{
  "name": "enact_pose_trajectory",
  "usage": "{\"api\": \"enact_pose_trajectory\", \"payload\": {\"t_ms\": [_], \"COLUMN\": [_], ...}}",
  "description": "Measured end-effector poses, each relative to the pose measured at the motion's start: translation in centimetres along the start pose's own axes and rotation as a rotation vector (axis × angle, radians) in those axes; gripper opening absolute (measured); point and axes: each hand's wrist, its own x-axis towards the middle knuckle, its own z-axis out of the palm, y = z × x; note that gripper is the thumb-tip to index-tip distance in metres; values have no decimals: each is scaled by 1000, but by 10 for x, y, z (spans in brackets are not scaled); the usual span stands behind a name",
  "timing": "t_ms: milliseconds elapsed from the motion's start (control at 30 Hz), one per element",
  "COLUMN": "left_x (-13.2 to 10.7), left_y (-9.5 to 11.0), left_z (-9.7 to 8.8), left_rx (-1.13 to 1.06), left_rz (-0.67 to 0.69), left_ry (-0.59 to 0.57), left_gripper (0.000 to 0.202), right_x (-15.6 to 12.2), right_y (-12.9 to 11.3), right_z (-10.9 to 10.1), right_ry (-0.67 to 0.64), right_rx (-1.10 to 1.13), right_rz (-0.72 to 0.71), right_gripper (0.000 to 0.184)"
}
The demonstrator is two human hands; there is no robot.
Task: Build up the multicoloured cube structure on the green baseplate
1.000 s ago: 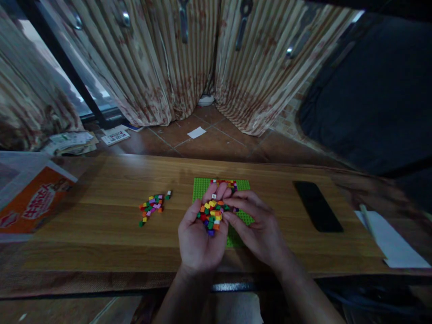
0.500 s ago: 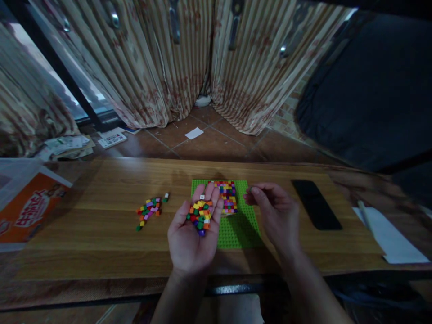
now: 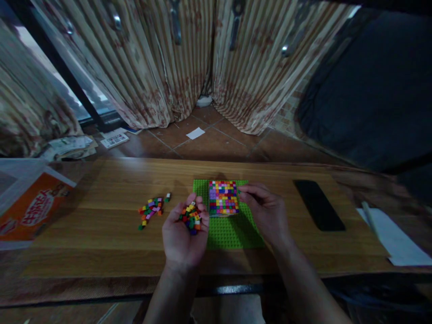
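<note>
A green baseplate (image 3: 236,231) lies on the wooden table (image 3: 101,229). On its far half stands a square block of small multicoloured bricks (image 3: 223,197). My left hand (image 3: 184,231) is cupped palm up just left of the plate, holding a heap of loose coloured bricks (image 3: 191,218). My right hand (image 3: 265,211) rests over the plate's right side, fingers pinched together at the block's upper right corner; what the pinch holds is too small to make out.
A small pile of loose bricks (image 3: 151,209) lies left of the plate. A black phone (image 3: 319,204) lies to the right, white paper with a pen (image 3: 388,238) beyond it. An orange printed bag (image 3: 30,207) sits at the left edge. Curtains hang behind the table.
My right hand left the heap in my left palm and moved to the block's upper right corner. My left hand drew back to the left and curled, uncovering the block.
</note>
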Motion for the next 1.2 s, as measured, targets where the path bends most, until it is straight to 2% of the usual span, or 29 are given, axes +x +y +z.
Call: {"api": "enact_pose_trajectory", "payload": {"t_ms": [167, 367, 600, 833, 1033, 1200], "left_x": [3, 3, 5, 7, 8, 8], "left_y": [-2, -3, -7, -8, -8, -9], "left_z": [-2, 0, 2, 2, 1, 1], "left_rx": [70, 176, 228, 281, 304, 332], "left_rz": [-5, -33, -43, -35, -28, 4], "left_ry": [29, -1, -46, -52, -54, -64], "left_gripper": [29, 24, 21, 23, 24, 24], "right_x": [1, 7, 6, 10, 10, 9], "right_y": [-21, -20, -12, -14, -14, -18], "right_z": [19, 35, 43, 43, 33, 33], "right_ry": [-168, -317, -333, -357, -272, -220], "right_rx": [-302, -569, -623, -542, -519, -543], "right_rz": [-303, -469, -471, -360, -334, -308], "right_gripper": [19, 28, 34, 33, 25, 19]}}
